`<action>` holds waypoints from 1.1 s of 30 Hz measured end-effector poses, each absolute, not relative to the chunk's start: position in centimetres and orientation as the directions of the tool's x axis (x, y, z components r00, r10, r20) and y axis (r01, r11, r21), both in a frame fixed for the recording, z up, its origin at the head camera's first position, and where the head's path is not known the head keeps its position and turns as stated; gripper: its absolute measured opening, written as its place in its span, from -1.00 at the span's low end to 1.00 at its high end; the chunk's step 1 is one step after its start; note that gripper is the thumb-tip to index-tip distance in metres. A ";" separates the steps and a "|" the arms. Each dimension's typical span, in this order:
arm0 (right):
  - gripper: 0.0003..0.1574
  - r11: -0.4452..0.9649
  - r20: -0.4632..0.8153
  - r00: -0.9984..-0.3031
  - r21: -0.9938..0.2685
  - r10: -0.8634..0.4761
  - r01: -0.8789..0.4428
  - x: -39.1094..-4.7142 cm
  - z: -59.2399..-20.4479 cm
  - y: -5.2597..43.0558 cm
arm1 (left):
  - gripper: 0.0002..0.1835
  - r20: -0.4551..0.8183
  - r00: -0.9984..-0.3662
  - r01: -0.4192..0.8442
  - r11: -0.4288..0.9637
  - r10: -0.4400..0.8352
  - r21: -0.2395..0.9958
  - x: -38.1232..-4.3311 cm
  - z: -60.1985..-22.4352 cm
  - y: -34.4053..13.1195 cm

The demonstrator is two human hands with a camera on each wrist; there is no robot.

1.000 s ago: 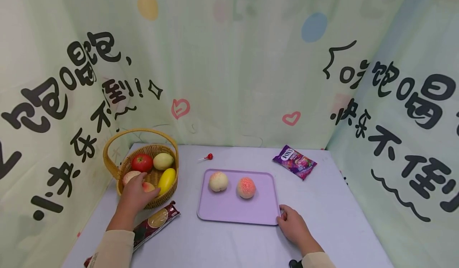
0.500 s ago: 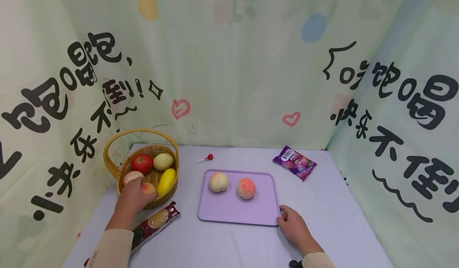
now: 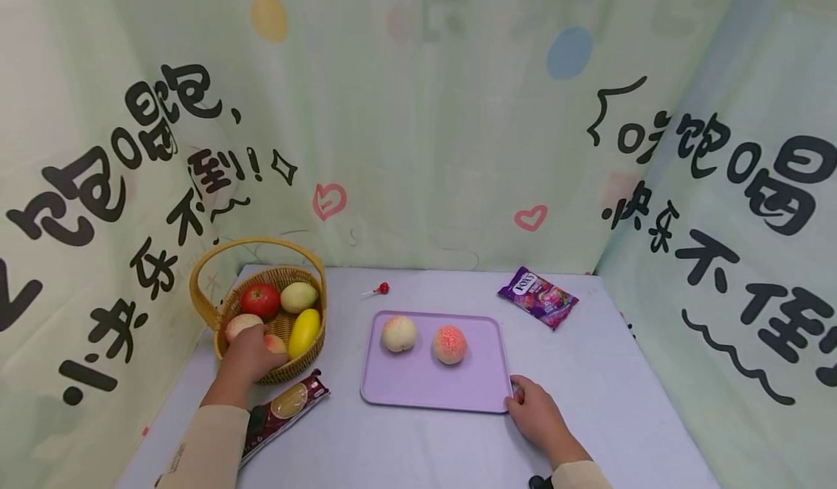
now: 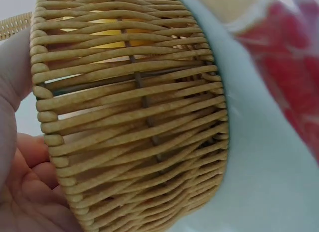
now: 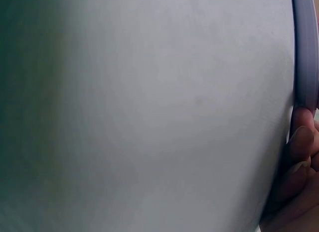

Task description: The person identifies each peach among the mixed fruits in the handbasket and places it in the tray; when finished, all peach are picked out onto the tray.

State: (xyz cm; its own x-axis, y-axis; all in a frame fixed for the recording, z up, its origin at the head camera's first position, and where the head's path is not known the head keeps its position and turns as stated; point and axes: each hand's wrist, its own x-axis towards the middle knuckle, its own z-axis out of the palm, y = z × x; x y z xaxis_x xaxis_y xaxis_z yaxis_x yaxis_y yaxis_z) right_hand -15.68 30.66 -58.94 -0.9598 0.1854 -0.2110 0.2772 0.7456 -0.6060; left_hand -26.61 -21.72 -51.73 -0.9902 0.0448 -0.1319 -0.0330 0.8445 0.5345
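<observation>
White table (image 3: 392, 449) seen from above, its far edge meeting a printed curtain (image 3: 431, 147). A broad strip of tabletop separates the wicker basket (image 4: 149, 117) on the left from the lilac tray (image 3: 431, 389) near the middle; more surface stretches before the tray and to its right. A lollipop (image 3: 383, 288) lies beyond the tray, a purple candy bag (image 3: 539, 298) at the far right, and a dark red packet (image 3: 288, 407) in front of the basket, beside the left forearm.

The left hand (image 3: 247, 358) reaches over the basket's near rim, thumb and fingers curled around a small peach (image 3: 275, 344); wicker hides the fingertips, so the exact hold is hard to judge. Around it sit a red tomato (image 3: 260, 301), a pale green fruit (image 3: 298, 297), a yellow fruit (image 3: 304, 334) and a pinkish fruit (image 3: 243, 324).

The tray holds two separate peaches, one cream (image 3: 399, 333), one pink-topped (image 3: 450, 344). The right hand (image 3: 538, 413) grips its near right corner.
</observation>
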 end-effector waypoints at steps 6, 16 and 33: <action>-0.35 0.735 -0.225 -0.955 -0.610 0.196 0.294 -15.6 -59.0 30.6 | -0.16 -0.184 -0.982 -0.065 0.838 0.043 0.541 -27.1 -51.9 -21.6; -0.35 0.730 -0.221 -0.956 -0.619 0.191 0.289 -15.7 -59.1 30.6 | -0.17 -0.172 -0.983 -0.033 0.854 0.066 0.519 -27.3 -52.4 -21.6; -0.38 0.744 -0.184 -0.965 -0.615 0.186 0.261 -15.5 -58.8 30.5 | -0.23 -0.117 -0.992 -0.028 0.834 0.044 0.551 -26.6 -51.9 -21.9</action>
State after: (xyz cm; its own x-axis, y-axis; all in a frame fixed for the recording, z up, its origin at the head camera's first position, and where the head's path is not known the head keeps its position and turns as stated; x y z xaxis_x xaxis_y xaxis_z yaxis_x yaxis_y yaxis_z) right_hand -15.49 30.53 -58.84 -0.9651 0.1864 -0.1837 0.2608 0.7439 -0.6153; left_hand -26.65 -21.88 -51.93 -0.9921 0.0441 -0.1173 -0.0281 0.8340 0.5510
